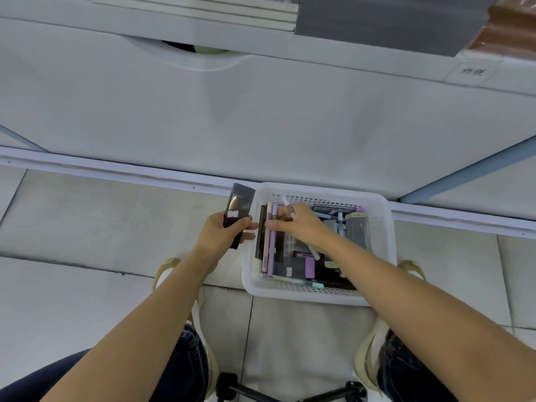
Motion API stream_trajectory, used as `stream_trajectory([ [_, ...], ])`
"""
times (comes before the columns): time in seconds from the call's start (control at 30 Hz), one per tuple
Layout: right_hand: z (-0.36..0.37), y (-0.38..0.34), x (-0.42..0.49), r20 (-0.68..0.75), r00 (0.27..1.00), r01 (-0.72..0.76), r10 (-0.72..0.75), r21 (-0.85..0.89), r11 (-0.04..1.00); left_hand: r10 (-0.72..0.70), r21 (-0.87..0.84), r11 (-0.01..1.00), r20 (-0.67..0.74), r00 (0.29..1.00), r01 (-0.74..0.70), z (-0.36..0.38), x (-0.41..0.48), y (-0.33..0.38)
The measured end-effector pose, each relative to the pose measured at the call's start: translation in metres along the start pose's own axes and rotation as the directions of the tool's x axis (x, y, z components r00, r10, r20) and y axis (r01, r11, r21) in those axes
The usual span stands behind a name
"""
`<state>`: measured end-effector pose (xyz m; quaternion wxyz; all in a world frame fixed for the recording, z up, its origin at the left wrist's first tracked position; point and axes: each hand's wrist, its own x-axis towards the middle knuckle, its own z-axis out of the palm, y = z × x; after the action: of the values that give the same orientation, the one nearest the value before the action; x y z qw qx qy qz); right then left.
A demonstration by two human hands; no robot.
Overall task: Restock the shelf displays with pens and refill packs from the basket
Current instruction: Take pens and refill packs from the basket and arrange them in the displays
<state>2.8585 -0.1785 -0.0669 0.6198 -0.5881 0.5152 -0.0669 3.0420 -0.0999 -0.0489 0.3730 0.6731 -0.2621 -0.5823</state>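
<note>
Both busy: left hand [224, 232] grips dark pack [238, 214], right hand [295, 224] holds white pen [290, 208]

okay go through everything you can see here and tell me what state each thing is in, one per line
Basket: on the floor, filled with pens and packs.
Dark pack: held up beside the basket.
Left hand: closed on the dark pack.
Right hand: inside the basket, holding a white pen.
</note>
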Motion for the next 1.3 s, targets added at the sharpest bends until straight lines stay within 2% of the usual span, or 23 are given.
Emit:
stream_trajectory([
  [0.07,-0.017,-0.019,-0.01,0.001,0.998,0.057,-0.057,0.048,0.997,0.022,-0.032,0.999,0.066,0.998,-0.02,0.005,-0.004,0.015],
  [0.17,-0.036,-0.051,-0.026,-0.036,0.987,0.156,-0.154,0.052,0.986,0.081,-0.139,0.989,0.236,0.968,-0.049,0.021,-0.017,0.041],
  [0.2,-0.041,-0.062,-0.032,-0.06,0.981,0.186,-0.183,0.049,0.981,0.116,-0.178,0.981,0.249,0.962,-0.072,0.027,-0.022,0.05],
  [0.3,-0.053,-0.092,-0.053,-0.142,0.949,0.29,-0.28,0.057,0.955,0.242,-0.211,0.956,0.16,0.957,-0.206,0.042,-0.036,0.075],
  [0.43,-0.07,-0.135,-0.093,-0.199,0.89,0.426,-0.41,0.047,0.903,0.389,-0.245,0.901,0.089,0.917,-0.358,0.044,-0.066,0.117],
  [0.67,-0.108,-0.23,-0.182,-0.277,0.75,0.602,-0.601,-0.09,0.793,0.616,-0.166,0.786,0.13,0.777,-0.595,0.05,-0.138,0.215],
  [0.73,-0.121,-0.263,-0.216,-0.301,0.685,0.641,-0.663,-0.182,0.745,0.683,-0.118,0.73,0.139,0.717,-0.673,0.052,-0.16,0.251],
  [0.83,-0.143,-0.306,-0.267,-0.351,0.533,0.721,-0.77,-0.287,0.631,0.786,-0.107,0.617,0.124,0.605,-0.78,0.054,-0.192,0.305],
  [0.93,-0.17,-0.344,-0.314,-0.437,0.382,0.76,-0.814,-0.352,0.546,0.862,-0.123,0.507,0.087,0.5,-0.853,0.057,-0.22,0.351],
  [1.0,-0.19,-0.365,-0.34,-0.494,0.272,0.772,-0.826,-0.401,0.494,0.883,-0.126,0.469,0.086,0.461,-0.874,0.06,-0.233,0.375],
  [1.1,-0.22,-0.389,-0.362,-0.566,0.115,0.749,-0.816,-0.49,0.446,0.889,-0.148,0.458,0.068,0.453,-0.877,0.066,-0.241,0.402],
  [1.17,-0.239,-0.398,-0.364,-0.58,0.08,0.723,-0.811,-0.526,0.448,0.884,-0.168,0.468,0.057,0.465,-0.868,0.072,-0.241,0.413],
  [1.3,-0.26,-0.403,-0.34,-0.587,0.145,0.656,-0.796,-0.546,0.522,0.859,-0.191,0.51,0.05,0.51,-0.839,0.081,-0.232,0.429],
])
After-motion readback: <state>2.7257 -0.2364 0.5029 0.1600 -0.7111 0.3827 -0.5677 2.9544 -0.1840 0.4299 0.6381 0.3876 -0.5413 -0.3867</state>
